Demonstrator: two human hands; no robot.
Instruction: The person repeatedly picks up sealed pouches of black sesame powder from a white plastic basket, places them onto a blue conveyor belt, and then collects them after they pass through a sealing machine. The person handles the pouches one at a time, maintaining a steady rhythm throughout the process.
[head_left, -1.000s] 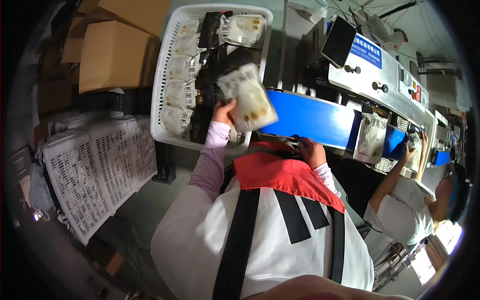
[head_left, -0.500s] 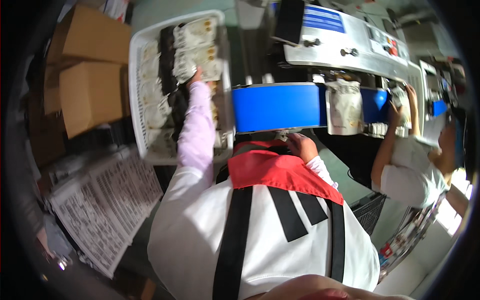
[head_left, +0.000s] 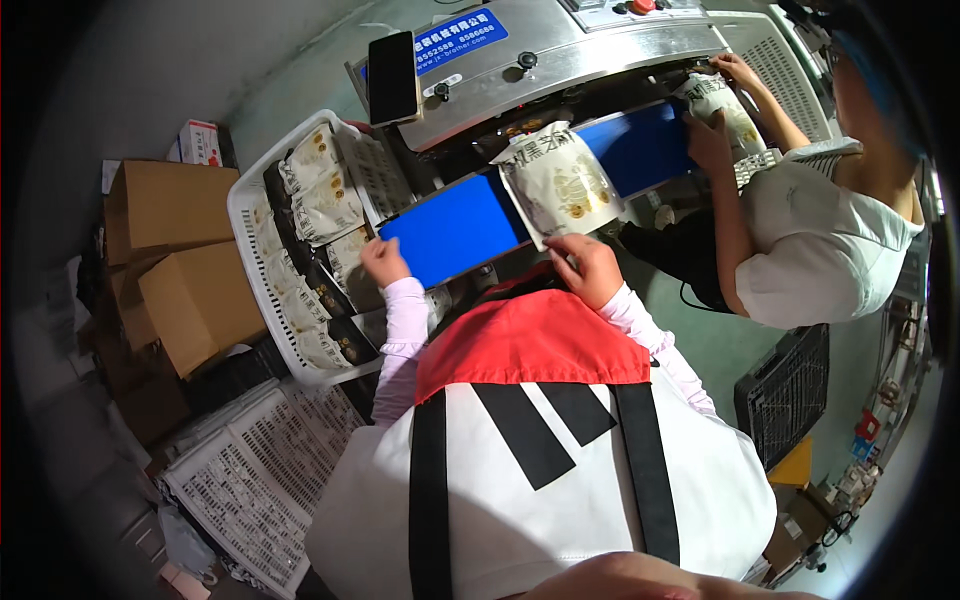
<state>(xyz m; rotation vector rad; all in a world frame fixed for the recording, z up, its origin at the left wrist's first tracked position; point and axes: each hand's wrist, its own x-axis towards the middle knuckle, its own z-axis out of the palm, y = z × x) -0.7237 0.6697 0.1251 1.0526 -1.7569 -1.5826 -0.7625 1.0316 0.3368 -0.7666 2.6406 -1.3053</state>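
1. Took the left hand (head_left: 385, 263) out of the white basket (head_left: 240, 210), just left of the blue belt (head_left: 450, 230), and brought it to the left end of the blue belt.
2. Kept that left hand bent and a little spread, with nothing seen in its grip.
3. Let go of the bags in the basket (head_left: 325, 195), to the left of the blue belt.
4. Moved the right hand (head_left: 590, 270) too, from the near side of the blue belt to the near corner of a fat white bag (head_left: 560, 180).
5. Had that fat white bag lying across the middle of the blue belt, with its bottom reaching the near edge.
6. Put the right hand right at the bag's corner, but could not tell a pinch from a light touch.
7. For the work, seemed to mean this: finished with the basket for that moment, and turned to the bag on the blue belt.
8. Saw a helper's hand (head_left: 710, 150) at another bag (head_left: 728, 112), by the right end of the blue belt.
9. Saw a big metal machine (head_left: 560, 60) along the far side of the blue belt.
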